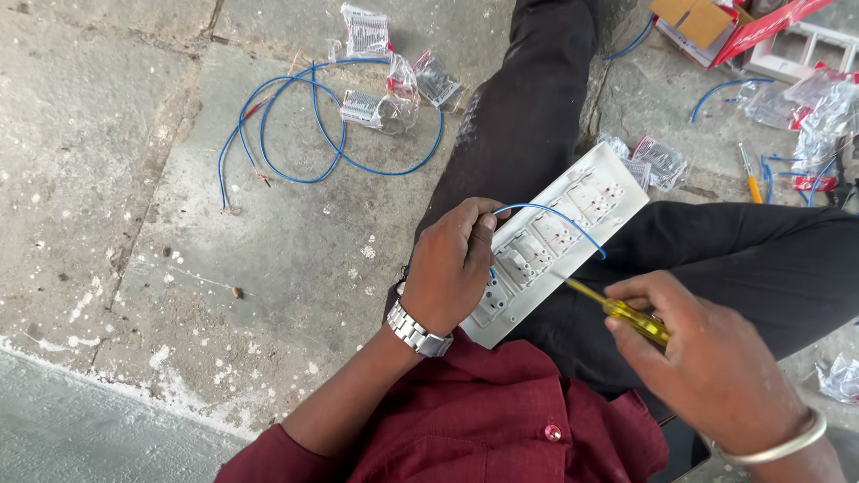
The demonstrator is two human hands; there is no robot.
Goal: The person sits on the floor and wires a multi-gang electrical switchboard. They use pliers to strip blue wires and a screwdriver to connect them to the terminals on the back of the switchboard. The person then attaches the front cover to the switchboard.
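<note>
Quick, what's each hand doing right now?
Left hand: closed, gripping the white switch plate and pinching a blue wire.
Right hand: closed around a yellow-handled screwdriver, tip at the plate.

Both hands are closed in grips, the left hand (452,268) curled palm-down, the right hand (707,358) nearer the body.

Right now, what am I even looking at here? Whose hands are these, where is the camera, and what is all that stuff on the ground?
The camera sits on a person's head, looking down at their lap. Their left hand steadies a white switch plate resting on their legs and pinches a short blue wire. Their right hand holds a yellow screwdriver with its tip at the plate. On the stone floor lie looped blue wires, small clear plastic packets and a cardboard box.
</note>
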